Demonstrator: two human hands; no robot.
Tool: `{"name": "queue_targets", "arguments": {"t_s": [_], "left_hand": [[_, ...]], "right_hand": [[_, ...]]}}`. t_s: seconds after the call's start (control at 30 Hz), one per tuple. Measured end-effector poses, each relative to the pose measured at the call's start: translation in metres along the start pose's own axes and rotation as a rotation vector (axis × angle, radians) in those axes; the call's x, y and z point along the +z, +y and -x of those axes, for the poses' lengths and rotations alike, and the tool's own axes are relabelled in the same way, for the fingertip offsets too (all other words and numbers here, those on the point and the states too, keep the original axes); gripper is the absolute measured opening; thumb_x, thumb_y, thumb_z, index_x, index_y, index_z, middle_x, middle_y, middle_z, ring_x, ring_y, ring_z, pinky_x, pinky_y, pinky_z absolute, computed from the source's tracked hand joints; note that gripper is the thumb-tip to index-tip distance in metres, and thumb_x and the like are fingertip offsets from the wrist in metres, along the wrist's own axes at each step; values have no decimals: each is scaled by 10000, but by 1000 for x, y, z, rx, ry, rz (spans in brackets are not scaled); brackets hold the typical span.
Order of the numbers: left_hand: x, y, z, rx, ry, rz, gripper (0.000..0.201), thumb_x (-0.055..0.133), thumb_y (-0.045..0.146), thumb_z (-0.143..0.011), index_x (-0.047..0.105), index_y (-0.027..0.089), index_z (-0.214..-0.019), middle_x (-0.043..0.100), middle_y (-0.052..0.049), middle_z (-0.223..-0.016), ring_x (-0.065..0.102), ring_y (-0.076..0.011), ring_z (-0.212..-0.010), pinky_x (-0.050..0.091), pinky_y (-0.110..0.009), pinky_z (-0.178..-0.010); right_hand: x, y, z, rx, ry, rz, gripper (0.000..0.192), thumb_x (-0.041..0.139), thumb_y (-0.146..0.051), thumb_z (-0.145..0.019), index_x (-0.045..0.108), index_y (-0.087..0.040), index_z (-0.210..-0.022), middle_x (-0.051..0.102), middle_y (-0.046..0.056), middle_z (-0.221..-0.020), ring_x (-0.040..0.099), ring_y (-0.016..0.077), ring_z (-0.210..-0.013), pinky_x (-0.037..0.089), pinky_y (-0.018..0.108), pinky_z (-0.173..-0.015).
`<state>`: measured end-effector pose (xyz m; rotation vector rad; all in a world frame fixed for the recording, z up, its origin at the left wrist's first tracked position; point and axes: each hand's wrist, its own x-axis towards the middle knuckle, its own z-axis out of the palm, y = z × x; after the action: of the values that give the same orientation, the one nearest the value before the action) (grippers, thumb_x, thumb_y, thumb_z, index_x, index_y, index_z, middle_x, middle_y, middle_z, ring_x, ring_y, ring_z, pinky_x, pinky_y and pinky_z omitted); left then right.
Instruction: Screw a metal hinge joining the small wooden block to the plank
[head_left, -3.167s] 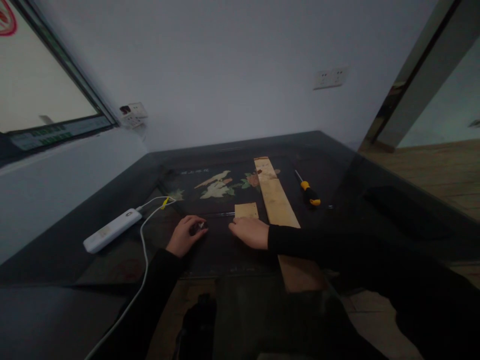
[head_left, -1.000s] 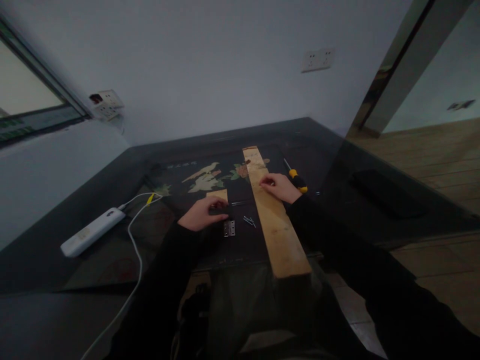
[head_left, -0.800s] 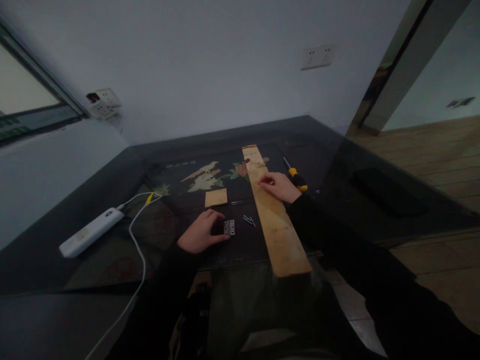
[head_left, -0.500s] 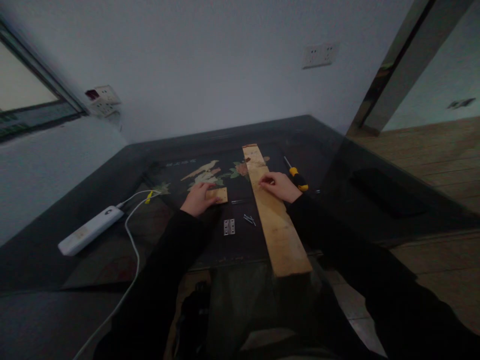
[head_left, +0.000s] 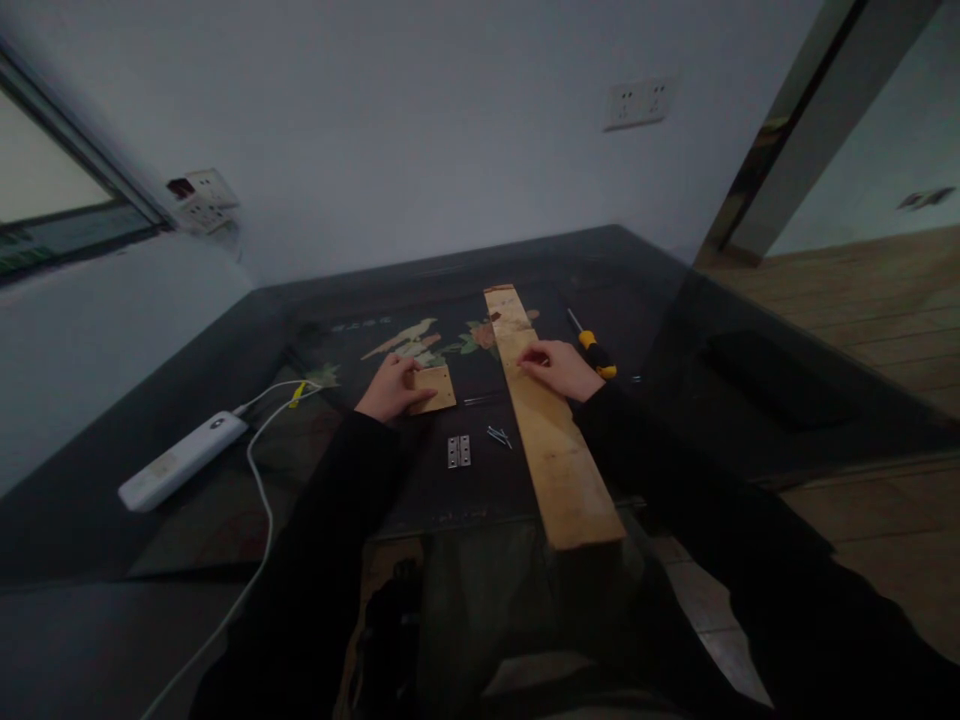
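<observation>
My left hand (head_left: 390,388) rests on the left edge of a small square wooden piece (head_left: 436,389) and grips it on the dark glass table (head_left: 225,500). My right hand (head_left: 556,368) lies flat on a long wooden plank (head_left: 551,440) that runs from the table's far side past its front edge. A small metal hinge (head_left: 458,451) and a few loose screws (head_left: 498,436) lie between the two hands. A thin dark rod (head_left: 477,400) lies beside the small piece.
A yellow-and-black screwdriver (head_left: 596,352) lies right of the plank, behind my right hand. A white power bank (head_left: 182,461) with a white cable (head_left: 259,490) sits at the left. A painted floral panel (head_left: 420,345) shows under the glass. Wall sockets (head_left: 636,104) are behind.
My left hand left the hinge on the table, went back to the small wooden piece and took hold of it. My right hand stayed on the plank.
</observation>
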<state>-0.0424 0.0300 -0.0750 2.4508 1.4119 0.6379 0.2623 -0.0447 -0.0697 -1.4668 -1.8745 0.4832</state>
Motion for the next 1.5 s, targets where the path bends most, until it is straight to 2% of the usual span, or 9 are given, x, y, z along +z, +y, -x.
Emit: {"name": "queue_targets", "arguments": {"t_s": [0.07, 0.13, 0.27, 0.37, 0.5, 0.8, 1.0, 1.2, 1.5], "left_hand": [[-3, 4, 4, 72, 80, 39, 200, 681, 317, -731, 604, 187, -863, 544, -65, -969, 547, -217, -952, 484, -400, -874], [-4, 5, 11, 166, 86, 54, 105, 608, 245, -780, 583, 193, -867, 574, -62, -1003, 548, -204, -1005, 470, -388, -907], [-2, -3, 30, 281, -136, 70, 140, 589, 224, -782, 558, 199, -917, 631, -62, -1034, 591, -198, -999, 472, -377, -898], [0, -8, 40, 292, -214, 116, 279, 680, 336, -734, 551, 194, -936, 623, -97, -1155, 583, -220, -1087, 455, -395, -949], [0, -11, 42, 307, -198, 105, 397, 722, 419, -692, 574, 182, -974, 591, -131, -1234, 550, -250, -1165, 423, -439, -999], [3, -10, 40, 194, -215, 67, 635, 680, 457, -706, 499, 157, -1236, 572, -145, -1287, 546, -268, -1187, 411, -434, -1023], [2, -9, 40, 188, -215, 53, 625, 684, 432, -713, 498, 167, -1247, 583, -140, -1266, 554, -269, -1171, 418, -442, -1007], [5, -12, 38, 287, -158, 57, 612, 713, 455, -688, 539, 160, -1196, 568, -152, -1275, 512, -281, -1208, 379, -462, -1042], [4, -15, 39, 240, -222, 67, 532, 655, 437, -740, 550, 173, -1190, 604, -126, -1232, 563, -256, -1147, 425, -441, -998]], "right_hand": [[1, 2, 0, 0, -1, 6, 137, 561, -165, -802, 684, -127, -851, 690, 64, -839, 587, 135, -733, 439, 262, -717], [1, 2, 0, -1, -9, 6, 137, 566, -175, -805, 682, -127, -858, 689, 65, -840, 591, 136, -738, 442, 262, -719], [2, 2, 1, 4, -18, -2, 124, 581, -181, -799, 681, -127, -849, 693, 70, -844, 598, 140, -744, 450, 264, -728], [3, 3, 1, 6, -11, -9, 121, 585, -176, -798, 684, -127, -848, 695, 75, -855, 605, 143, -752, 453, 264, -727], [4, 4, 1, -9, -14, -7, 122, 578, -170, -800, 685, -136, -848, 694, 69, -844, 616, 154, -770, 453, 266, -725], [3, 4, 1, -13, -22, -5, 119, 578, -173, -794, 683, -145, -840, 688, 63, -830, 616, 162, -762, 448, 275, -715], [4, 5, 1, -17, -8, 5, 126, 577, -189, -795, 686, -147, -841, 680, 59, -816, 604, 157, -747, 437, 272, -697], [3, 3, 1, -12, -12, 3, 119, 581, -178, -790, 687, -141, -831, 679, 61, -814, 596, 150, -731, 432, 267, -688], [3, 3, 1, -13, -17, 14, 120, 574, -176, -795, 683, -140, -832, 679, 64, -816, 597, 155, -739, 437, 274, -693]]}}
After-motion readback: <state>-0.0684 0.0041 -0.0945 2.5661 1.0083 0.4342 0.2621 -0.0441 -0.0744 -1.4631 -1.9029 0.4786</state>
